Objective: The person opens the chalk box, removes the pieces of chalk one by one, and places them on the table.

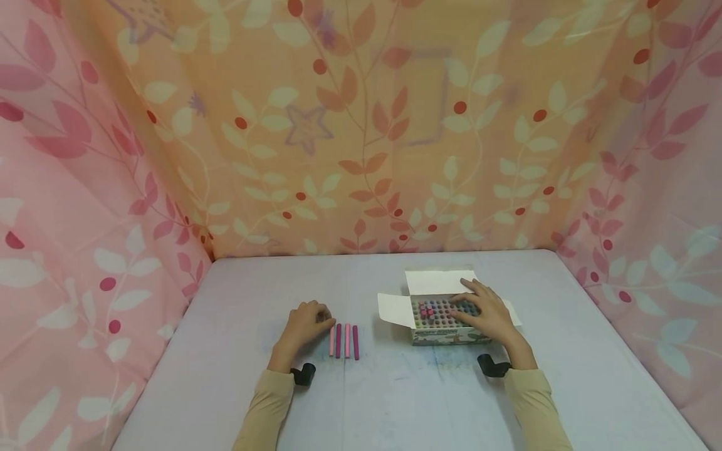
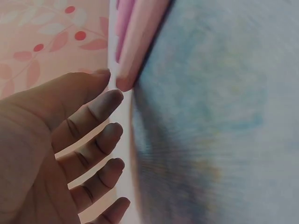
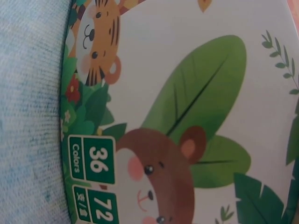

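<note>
Several pink and magenta crayons (image 1: 346, 341) lie side by side in a row on the table. My left hand (image 1: 307, 324) is beside the row's left end, and in the left wrist view its loosely bent fingers (image 2: 105, 105) are close to the tip of a pale pink crayon (image 2: 135, 51), not wrapped round it. Over the right part of an open crayon box (image 1: 451, 337), my right hand (image 1: 489, 313) spreads its fingers above the upright crayons (image 1: 437, 319). Whether its fingertips touch a crayon cannot be told. The right wrist view shows only the box's printed side (image 3: 187, 107).
White box flaps (image 1: 395, 309) stand out at the left and back of the box. The table (image 1: 395, 407) has a pale cloth with faint coloured smudges. Patterned curtains (image 1: 366, 125) enclose the back and both sides.
</note>
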`<state>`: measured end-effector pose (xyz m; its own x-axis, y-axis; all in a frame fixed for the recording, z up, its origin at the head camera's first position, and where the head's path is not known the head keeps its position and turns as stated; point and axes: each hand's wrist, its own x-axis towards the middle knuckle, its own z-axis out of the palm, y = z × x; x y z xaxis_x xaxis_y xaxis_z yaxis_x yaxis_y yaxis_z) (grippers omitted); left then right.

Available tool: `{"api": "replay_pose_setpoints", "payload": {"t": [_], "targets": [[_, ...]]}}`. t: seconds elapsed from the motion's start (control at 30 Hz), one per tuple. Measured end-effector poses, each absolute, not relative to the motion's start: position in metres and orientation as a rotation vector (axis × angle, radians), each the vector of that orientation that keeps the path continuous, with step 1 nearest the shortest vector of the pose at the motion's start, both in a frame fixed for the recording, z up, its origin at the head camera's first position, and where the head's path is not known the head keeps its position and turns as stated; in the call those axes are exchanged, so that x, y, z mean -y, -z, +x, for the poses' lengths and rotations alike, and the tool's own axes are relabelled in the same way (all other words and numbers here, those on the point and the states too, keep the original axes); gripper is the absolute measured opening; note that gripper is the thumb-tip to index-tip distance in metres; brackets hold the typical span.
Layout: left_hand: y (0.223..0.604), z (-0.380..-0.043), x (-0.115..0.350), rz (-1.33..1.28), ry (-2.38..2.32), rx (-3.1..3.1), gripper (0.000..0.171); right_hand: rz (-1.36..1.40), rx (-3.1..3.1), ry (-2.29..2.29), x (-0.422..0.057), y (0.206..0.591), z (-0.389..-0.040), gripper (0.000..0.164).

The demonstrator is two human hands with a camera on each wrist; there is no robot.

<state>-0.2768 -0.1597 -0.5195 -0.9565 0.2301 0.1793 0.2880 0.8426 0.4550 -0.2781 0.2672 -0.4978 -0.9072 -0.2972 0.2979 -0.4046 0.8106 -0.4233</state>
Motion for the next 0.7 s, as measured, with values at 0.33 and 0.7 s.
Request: {"api": "replay_pose_setpoints", "payload": {"t": [0.33,0.7], "targets": [[0.488,-0.274,0.131,-0.511,0.812,2.736,0.010,0.560,2.743,-0.717,-0.268,0.500,-0.278,0.029],[0.454,-0.280,0.082,-0.692,0.801,2.541,0.005,0.567,2.733,-0.725,-0.268,0.501,-0.277,0.029]]}}
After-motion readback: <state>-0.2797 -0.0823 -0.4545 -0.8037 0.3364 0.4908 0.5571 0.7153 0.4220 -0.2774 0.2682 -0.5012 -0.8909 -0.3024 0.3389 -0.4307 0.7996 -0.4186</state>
